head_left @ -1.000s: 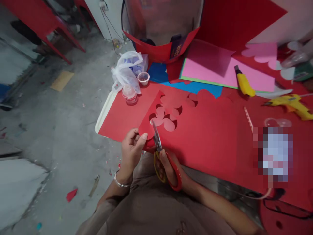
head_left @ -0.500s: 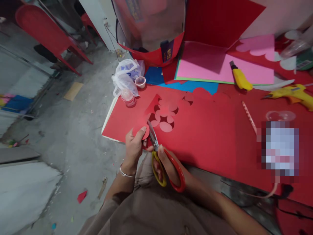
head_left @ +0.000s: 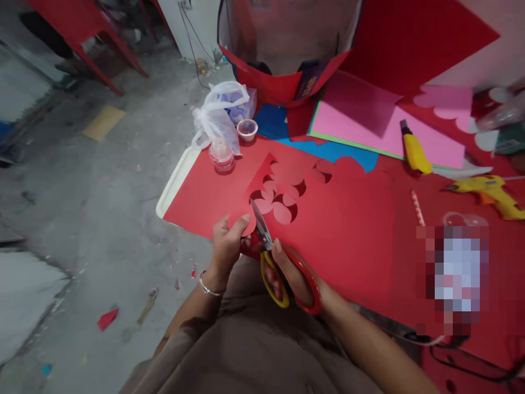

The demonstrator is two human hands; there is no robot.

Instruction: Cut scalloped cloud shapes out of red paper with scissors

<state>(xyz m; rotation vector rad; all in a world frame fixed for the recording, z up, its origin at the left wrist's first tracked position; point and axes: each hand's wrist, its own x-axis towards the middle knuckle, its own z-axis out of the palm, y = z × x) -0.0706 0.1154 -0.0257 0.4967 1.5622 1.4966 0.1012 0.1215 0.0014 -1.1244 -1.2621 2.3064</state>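
- Grey floor (head_left: pixel 127 191) lay strewn with scraps out to the left, a red chair (head_left: pixel 77 22) standing at the back, and red sheeting (head_left: pixel 340 241) ran right across the table!
- Front and centre, the left hand (head_left: pixel 226 241) had it: thumb pressed down against curled fingers, pinching a rounded red piece (head_left: pixel 247 224) just over the table's near edge.
- Round that wrist sat a silver bangle (head_left: pixel 211 290).
- Over to the right hand (head_left: pixel 293 273), closed through the scissors (head_left: pixel 266 241), thumb in the red loop and fingers in the yellow one.
- Those blades pointed up and away, right beside the red piece; how far apart they stood, one could not tell.
- Just beyond the tips, red discs (head_left: pixel 283 212) lay loosely bunched, some overlapping.
- Farther left came stacked cups (head_left: pixel 221 157), a single cup (head_left: pixel 247 130) near them, and a white bag (head_left: pixel 219 117) behind.
- At the back, pink paper (head_left: pixel 426 134) lay partly over a blue sheet (head_left: pixel 340 154), with a yellow cutter (head_left: pixel 417 153) resting across it.
- Far right, a yellow glue gun (head_left: pixel 494 194) lay near a patterned stick (head_left: pixel 416 208).
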